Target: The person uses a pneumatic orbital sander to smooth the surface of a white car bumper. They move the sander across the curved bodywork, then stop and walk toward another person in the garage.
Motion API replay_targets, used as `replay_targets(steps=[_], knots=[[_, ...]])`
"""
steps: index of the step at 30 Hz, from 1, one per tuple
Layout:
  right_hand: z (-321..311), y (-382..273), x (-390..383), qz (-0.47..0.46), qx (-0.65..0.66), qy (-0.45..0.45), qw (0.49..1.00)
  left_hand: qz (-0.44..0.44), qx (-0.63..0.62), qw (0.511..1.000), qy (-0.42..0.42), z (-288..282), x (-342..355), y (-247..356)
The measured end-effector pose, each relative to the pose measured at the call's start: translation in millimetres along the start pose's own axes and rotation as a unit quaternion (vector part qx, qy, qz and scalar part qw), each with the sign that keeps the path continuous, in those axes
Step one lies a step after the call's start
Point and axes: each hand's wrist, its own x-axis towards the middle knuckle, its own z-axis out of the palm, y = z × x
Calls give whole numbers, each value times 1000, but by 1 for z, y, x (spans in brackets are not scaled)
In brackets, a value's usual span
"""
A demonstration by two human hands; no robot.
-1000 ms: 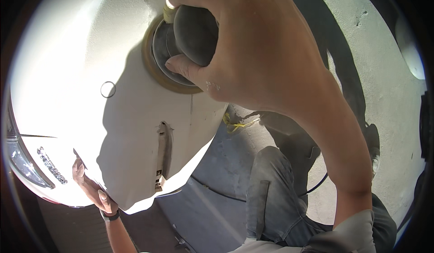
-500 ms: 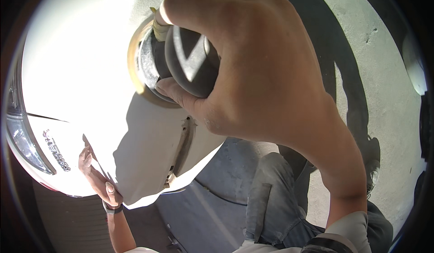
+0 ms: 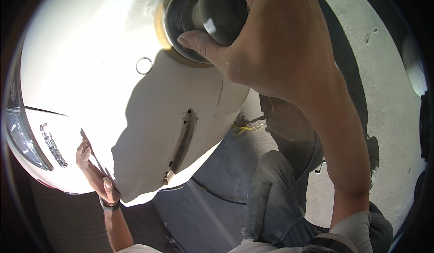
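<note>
My right hand (image 3: pixel 275 49) is wrapped round the black knob of a round sander (image 3: pixel 221 13), thumb on its near side. The tool's tan-rimmed disc lies against a white car body panel (image 3: pixel 149 131). My left hand (image 3: pixel 96 169), with a dark band at the wrist, rests along the panel's near left edge. Its fingers are stretched out and the thumb lies apart on the panel side. A thin round ring (image 3: pixel 144 65) shows on the panel, left of the sander. Whitish dust marks the right hand near the thumb.
A long slot with a recess (image 3: pixel 184 140) runs down the panel's shaded side. A car lamp (image 3: pixel 27 142) and chrome lettering (image 3: pixel 53 145) are at the left. My knee (image 3: pixel 269 180) is below, over dark ground, with yellow strands (image 3: pixel 247 127) near it. Pale concrete (image 3: pixel 379 72) lies right.
My right hand and the sander have moved up and to the right across the panel. The thin ring is now uncovered. My left hand has hardly shifted.
</note>
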Motion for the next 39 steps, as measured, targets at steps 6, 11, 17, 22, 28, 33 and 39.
replay_targets(steps=[6, 11, 17, 22, 28, 33, 39], knots=[[43, -10, -34, -79, 49, 102, 990, 3, 6, 1000, -5, 0, 2, 0], [29, -9, 8, -41, 29, 21, 999, 13, 17, 1000, 0, -1, 2, 0], [-18, 25, 12, 128, 34, -90, 987, 6, 36, 999, -1, -1, 0, -5], [27, 16, -96, 59, -59, -2, 996, 14, 70, 997, -4, -5, 0, -8], [70, -36, -172, -24, -30, 66, 997, 22, 89, 996, -11, -8, 1, -12], [86, 51, -149, 85, 126, 198, 968, 25, 103, 994, -6, -11, 2, -14], [96, 36, -160, 102, 136, 207, 963, 19, 100, 995, 8, -10, 1, -13]])
